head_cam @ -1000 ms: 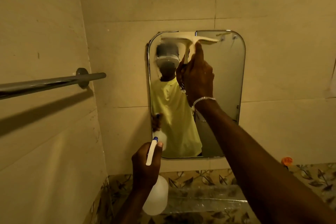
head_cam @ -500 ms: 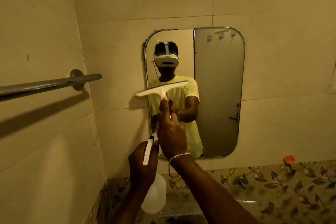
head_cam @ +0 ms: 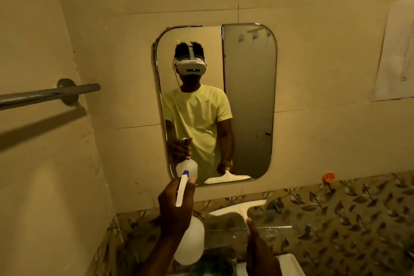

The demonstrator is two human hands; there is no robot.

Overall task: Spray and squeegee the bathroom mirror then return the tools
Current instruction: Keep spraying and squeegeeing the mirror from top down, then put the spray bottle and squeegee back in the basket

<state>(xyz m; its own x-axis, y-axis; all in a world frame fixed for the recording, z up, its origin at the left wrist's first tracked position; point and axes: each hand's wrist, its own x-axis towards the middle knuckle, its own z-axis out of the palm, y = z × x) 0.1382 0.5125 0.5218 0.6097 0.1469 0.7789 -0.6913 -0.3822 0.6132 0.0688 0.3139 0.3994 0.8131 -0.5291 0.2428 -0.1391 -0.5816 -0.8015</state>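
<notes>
The left hand (head_cam: 174,210) was wrapped around the neck of a white spray bottle (head_cam: 189,242), fingers curled tight on it, the blue-tipped trigger head pointing up toward the mirror (head_cam: 248,96). The right hand (head_cam: 259,251) gripped the handle of a white squeegee (head_cam: 239,208), thumb laid along the stem; its other fingers were out of sight. The squeegee's blade sat below the mirror's bottom edge, apart from the glass, in front of the leaf-patterned tiles (head_cam: 336,219). The mirror hung on the plain wall, reflecting the person in a yellow shirt with both tools. A metal towel bar (head_cam: 49,94) jutted in from the left, well clear of both hands. A small orange thing (head_cam: 328,176) sat on the tile ledge to the right. A corner of the white basin (head_cam: 289,264) showed under the right hand.
</notes>
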